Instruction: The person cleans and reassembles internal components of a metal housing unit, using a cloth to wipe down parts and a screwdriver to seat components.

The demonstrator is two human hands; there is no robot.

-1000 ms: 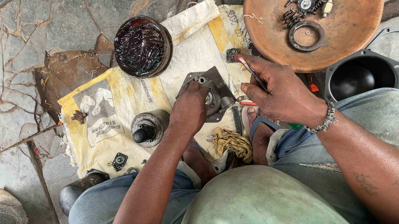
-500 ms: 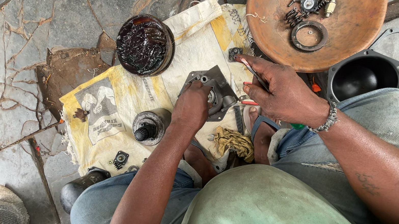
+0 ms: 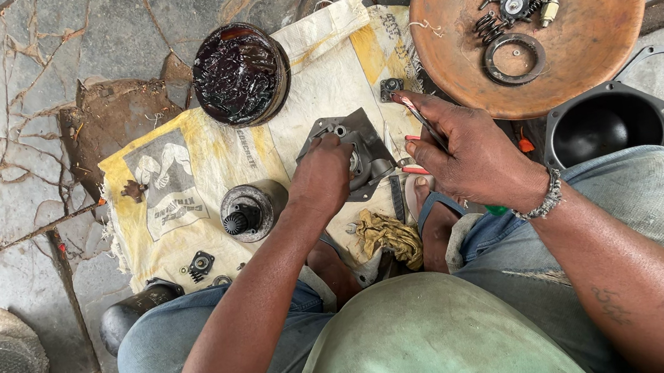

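At the bottom of the frame sit the person's green shirt point(image 3: 421, 346) and jeans-clad knees, both forearms reaching up toward the middle. A yellow rag point(image 3: 387, 235) lies just above the lap, between the arms.

The left hand point(image 3: 322, 177) is closed over the lower left edge of a grey metal housing point(image 3: 361, 144), which lies at the centre of the frame on a white and yellow sack point(image 3: 191, 158). The right hand point(image 3: 473, 151) is just right of the housing, fingers curled around a thin red-handled tool point(image 3: 418, 115) whose tip points up and left, near the housing's upper right corner. The housing thus sits between the two hands, touched by the left.

Left of the left hand, a short metal cylinder point(image 3: 252, 210) with a shaft rests on the sack. At right, beside the right wrist, stands a black cup-shaped part point(image 3: 608, 124).

Farther up, a round tin of dark grease point(image 3: 240, 74) sits on the sack's upper edge. In the upper right, a rusty round pan point(image 3: 455, 16) holds a ring point(image 3: 514, 58) and small parts point(image 3: 515, 7).
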